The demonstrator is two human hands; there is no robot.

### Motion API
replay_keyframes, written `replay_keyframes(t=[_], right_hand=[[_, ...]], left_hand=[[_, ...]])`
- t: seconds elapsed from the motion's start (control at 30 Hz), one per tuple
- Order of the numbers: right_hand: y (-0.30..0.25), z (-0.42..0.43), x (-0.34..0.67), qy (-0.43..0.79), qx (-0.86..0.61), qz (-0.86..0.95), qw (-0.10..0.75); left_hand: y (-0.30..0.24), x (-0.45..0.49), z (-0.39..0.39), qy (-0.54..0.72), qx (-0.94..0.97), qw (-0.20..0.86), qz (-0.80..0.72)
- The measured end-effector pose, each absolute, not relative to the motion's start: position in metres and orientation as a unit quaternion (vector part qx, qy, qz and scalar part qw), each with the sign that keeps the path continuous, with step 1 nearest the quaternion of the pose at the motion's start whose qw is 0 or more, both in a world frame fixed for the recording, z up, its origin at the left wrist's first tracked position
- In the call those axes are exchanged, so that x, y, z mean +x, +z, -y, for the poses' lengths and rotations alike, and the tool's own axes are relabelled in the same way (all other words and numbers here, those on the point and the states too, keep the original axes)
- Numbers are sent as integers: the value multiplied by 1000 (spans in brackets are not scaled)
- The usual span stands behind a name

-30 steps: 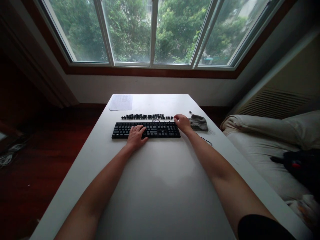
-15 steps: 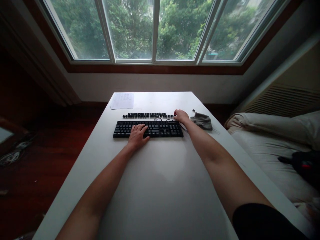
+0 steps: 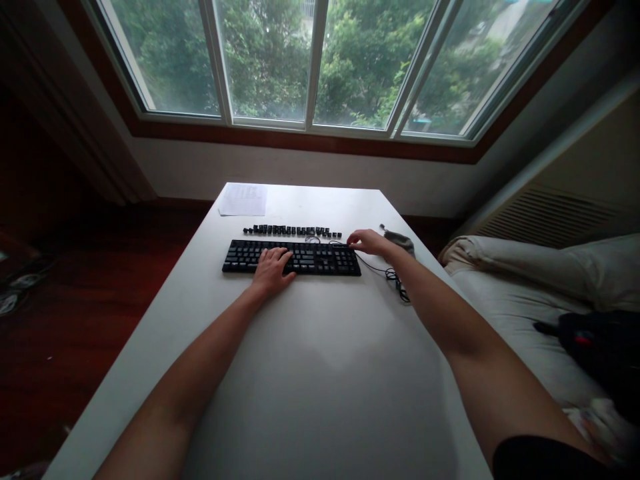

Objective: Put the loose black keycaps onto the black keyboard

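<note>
A black keyboard (image 3: 320, 260) lies across the white table. My left hand (image 3: 271, 270) rests on its left-middle keys, fingers stretched and thumb apart at the front edge. At the keyboard's back right corner is my right hand (image 3: 369, 241), its fingers bent and drawn together. What is between these fingertips, if anything, is too small to make out. Behind the keyboard runs a row of loose black keycaps (image 3: 295, 231), ending a little left of my right hand. Beyond that hand lies a grey pouch (image 3: 403, 241), partly covered by my wrist.
A coiled black cable (image 3: 395, 280) lies beside my right forearm. Papers (image 3: 243, 200) lie at the table's far left corner. To the right stands a light-covered bed or couch (image 3: 505, 320) with a dark bag (image 3: 595, 347) on it. A window (image 3: 310, 67) is ahead.
My right hand has moved from the right end of the keycap row toward the keyboard's back right corner. My left hand stays on the keys. The view has tilted slightly.
</note>
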State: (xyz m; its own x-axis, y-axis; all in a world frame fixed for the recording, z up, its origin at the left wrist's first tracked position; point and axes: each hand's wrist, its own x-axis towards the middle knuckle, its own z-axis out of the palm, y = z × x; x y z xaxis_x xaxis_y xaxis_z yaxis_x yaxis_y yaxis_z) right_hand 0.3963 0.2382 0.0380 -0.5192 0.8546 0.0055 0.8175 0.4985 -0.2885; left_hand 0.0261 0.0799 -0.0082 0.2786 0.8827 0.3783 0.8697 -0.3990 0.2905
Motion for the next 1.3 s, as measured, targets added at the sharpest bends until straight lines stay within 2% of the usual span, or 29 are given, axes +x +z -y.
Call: replay_keyframes(t=[0.67, 0.8, 1.0, 1.17, 1.3], right_hand=[[40, -208, 382, 53, -458, 886, 46], [31, -211, 384, 73, -462, 879, 86], [12, -209, 395, 154, -481, 843, 188], [4, -205, 395, 176, -491, 823, 225], [3, -206, 385, 196, -567, 761, 247]], left_hand=[[-8, 26, -78, 241, 800, 1, -550], [-9, 25, -79, 242, 801, 1, -547], [-10, 26, -79, 243, 800, 2, -548], [-10, 25, -79, 243, 800, 3, -548], [-9, 25, -78, 243, 802, -1, -546]])
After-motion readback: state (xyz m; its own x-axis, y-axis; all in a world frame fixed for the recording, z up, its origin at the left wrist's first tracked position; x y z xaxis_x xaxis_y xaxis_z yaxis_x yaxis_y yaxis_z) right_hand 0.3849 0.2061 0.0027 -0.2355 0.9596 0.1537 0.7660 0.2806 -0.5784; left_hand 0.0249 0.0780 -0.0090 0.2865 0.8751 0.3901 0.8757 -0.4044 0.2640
